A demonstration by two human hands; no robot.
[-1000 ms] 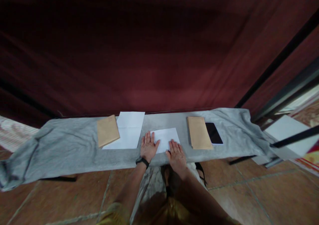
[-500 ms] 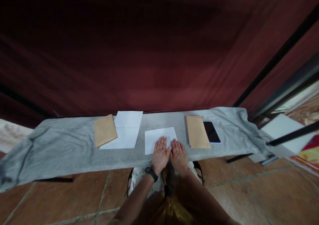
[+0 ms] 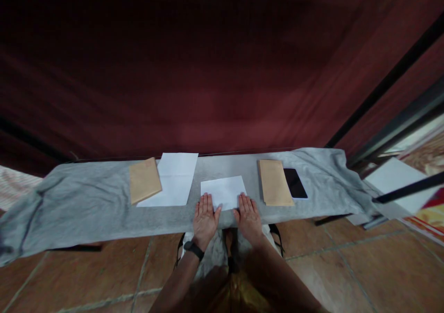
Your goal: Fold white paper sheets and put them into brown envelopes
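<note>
A folded white sheet [image 3: 224,190] lies in the middle of a table draped in grey cloth [image 3: 86,202]. My left hand [image 3: 204,218], with a black band on the wrist, lies flat and open on the sheet's near left corner. My right hand [image 3: 248,216] lies flat and open on its near right corner. Neither hand holds anything.
A brown envelope [image 3: 144,180] overlaps a larger white sheet [image 3: 175,179] to the left. To the right lie a second brown envelope [image 3: 274,182] and a dark phone [image 3: 295,183]. A dark red curtain hangs behind. Tiled floor lies below; white boards [image 3: 395,183] stand at the right.
My left hand slid right along the sheet until both hands lay side by side, then moved back left to the sheet's near corner. My right hand stayed almost still.
</note>
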